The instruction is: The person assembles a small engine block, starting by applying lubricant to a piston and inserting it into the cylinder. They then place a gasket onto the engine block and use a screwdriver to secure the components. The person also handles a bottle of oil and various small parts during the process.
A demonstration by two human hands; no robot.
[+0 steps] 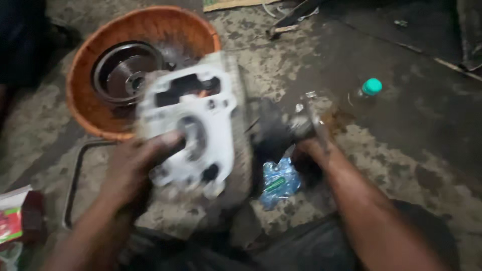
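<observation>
My left hand grips a pale metal engine cylinder block, flat face up, with its round bore and side holes showing; it is blurred by motion. My right hand is closed on a small metal part with a dark greasy rag or lump beside it, just right of the block. Both hands are held low over a stained concrete floor.
An orange plastic basin behind the block holds a round metal drum. A blue-green plastic packet lies under my right hand. A small bottle with a teal cap stands at the right. A bent metal rod and a red packet lie left.
</observation>
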